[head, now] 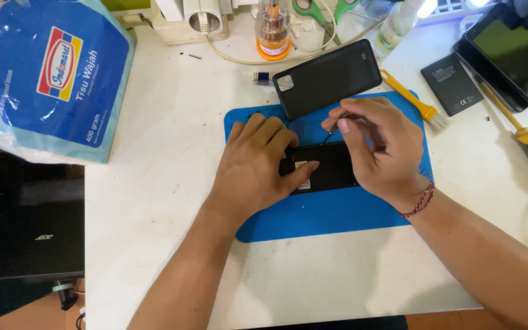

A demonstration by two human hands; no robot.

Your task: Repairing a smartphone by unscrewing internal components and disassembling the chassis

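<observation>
The left hand [258, 162] presses flat on the opened phone [328, 166] (on a blue mat [331, 214]). The right hand [377, 146], at its 3 o'clock, pinches a thin tool [330, 135] in a narrow grip.

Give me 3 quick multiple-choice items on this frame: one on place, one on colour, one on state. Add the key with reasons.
1. Where does the detached black back cover lie?
A. At the far edge of the blue mat, beyond the hands
B. On the laptop
C. Under the tissue pack

2. What colour is the handle of the small brush right of the mat?
A. Green
B. Orange-yellow
C. White

3. What is the state of the right hand?
A. Flat and empty on the table
B. Lifted off, holding the brush
C. Pinching a thin tool whose tip points at the opened phone

Key: 1 A, the cover overlaps the mat's far edge above both hands. 2 B, the handle is orange-yellow with pale bristles. 3 C, the fingers grip a thin dark tool over the phone, while the left hand presses the phone down.
</observation>
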